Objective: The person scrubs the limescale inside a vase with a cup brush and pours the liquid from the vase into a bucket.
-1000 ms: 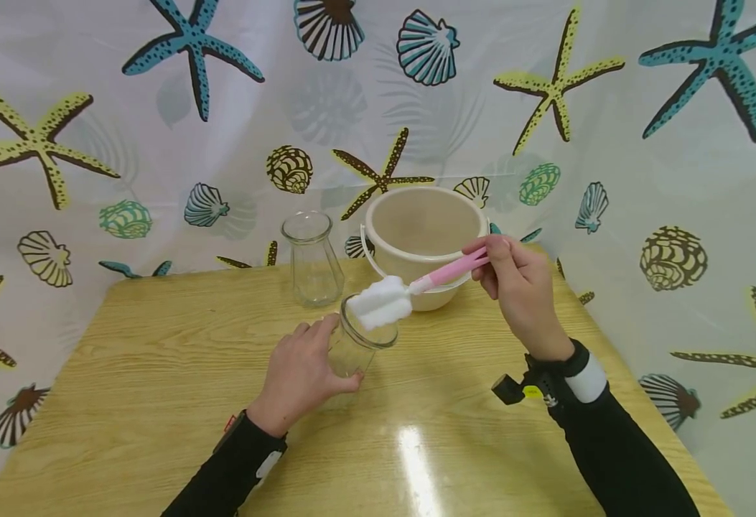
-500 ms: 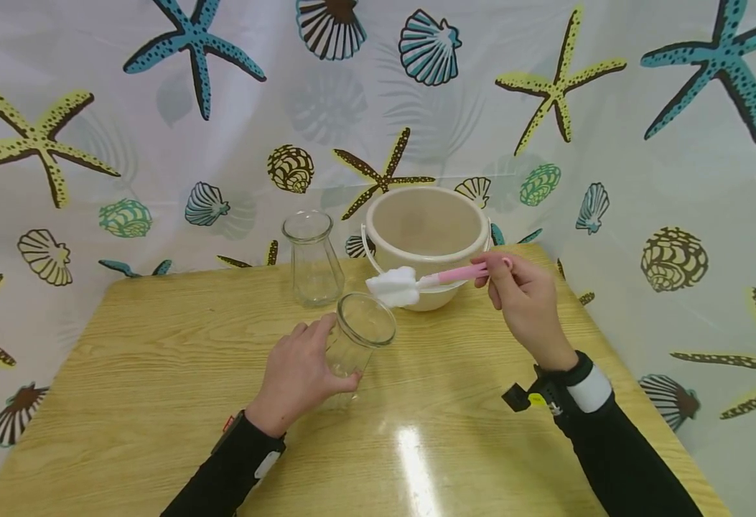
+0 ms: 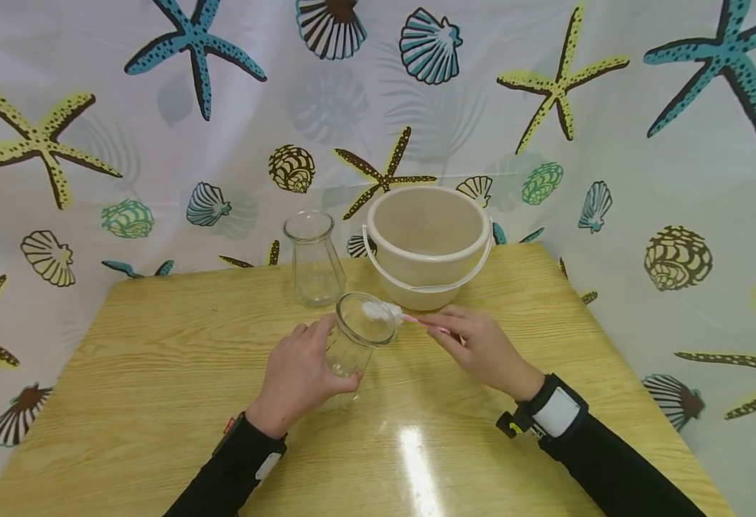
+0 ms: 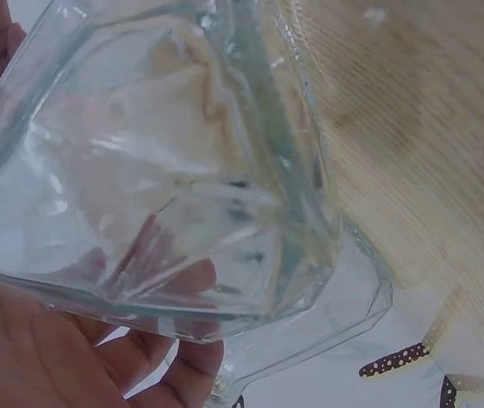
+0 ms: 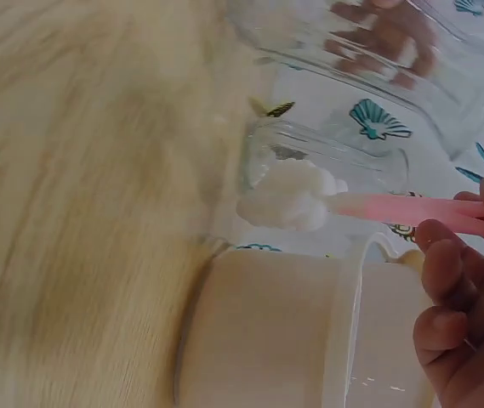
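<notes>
My left hand grips a clear glass jar round its side and holds it tilted, mouth up and to the right. In the left wrist view the jar's faceted base fills much of the picture, fingers wrapped behind it. My right hand pinches the pink handle of a sponge bottle brush. The brush's white sponge head is outside the held jar, beyond its rim; in the head view it partly shows through the glass. A second glass jar stands upright behind.
A cream bucket with a white handle hanging down its front stands at the back right, beside the second jar. The wooden table meets a curtain printed with starfish and shells at the back and right.
My right hand has come down and toward the left with the brush. The sponge head left the jar's mouth, moved right, then dropped behind the rim. The left hand stays put.
</notes>
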`<state>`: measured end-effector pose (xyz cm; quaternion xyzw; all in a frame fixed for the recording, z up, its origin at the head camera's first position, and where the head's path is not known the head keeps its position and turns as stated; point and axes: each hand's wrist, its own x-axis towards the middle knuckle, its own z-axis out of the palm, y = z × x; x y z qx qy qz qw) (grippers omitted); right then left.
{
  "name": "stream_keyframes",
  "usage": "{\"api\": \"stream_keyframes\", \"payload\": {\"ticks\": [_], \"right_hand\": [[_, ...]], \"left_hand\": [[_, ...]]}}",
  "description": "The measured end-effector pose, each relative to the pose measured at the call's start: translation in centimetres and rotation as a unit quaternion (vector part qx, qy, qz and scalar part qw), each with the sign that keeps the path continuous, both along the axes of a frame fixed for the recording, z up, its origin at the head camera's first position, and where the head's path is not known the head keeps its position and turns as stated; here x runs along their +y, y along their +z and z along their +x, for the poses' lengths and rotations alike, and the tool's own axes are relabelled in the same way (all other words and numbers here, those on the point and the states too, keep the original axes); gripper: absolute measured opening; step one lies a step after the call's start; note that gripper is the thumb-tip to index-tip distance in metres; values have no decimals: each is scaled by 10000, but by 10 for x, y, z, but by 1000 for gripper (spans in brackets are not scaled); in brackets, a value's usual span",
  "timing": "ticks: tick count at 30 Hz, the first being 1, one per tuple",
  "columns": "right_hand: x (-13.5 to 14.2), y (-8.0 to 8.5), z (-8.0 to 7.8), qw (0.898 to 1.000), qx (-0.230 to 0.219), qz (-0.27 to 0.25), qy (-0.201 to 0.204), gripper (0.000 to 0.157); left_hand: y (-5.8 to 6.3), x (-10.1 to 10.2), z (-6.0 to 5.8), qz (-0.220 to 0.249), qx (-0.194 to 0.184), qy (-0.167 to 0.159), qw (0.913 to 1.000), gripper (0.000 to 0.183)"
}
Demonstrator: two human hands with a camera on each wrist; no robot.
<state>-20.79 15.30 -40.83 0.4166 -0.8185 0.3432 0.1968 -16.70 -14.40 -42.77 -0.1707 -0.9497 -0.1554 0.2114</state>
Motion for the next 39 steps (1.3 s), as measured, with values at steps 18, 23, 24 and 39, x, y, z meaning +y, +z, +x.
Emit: {"api": "stream_keyframes", "payload": {"ticks": [18,23,24,39], "right_hand": [[-8,-41,38,9630,-13,2621,-627,18],[-8,-47,40,9558,-321,2878,-511,10],[-8,-47,40,9552,-354,2894,-506,9],[-49,-15,37,9730,-2101,953,33,49]], "left_hand": [[1,-1,0,39,100,-9,9999,85],[0,-1,0,64,70,-5,10000,87],[-1,-1,0,77,56,-14,10000,87],[-1,0,0,17,75,-24,10000,89]]}}
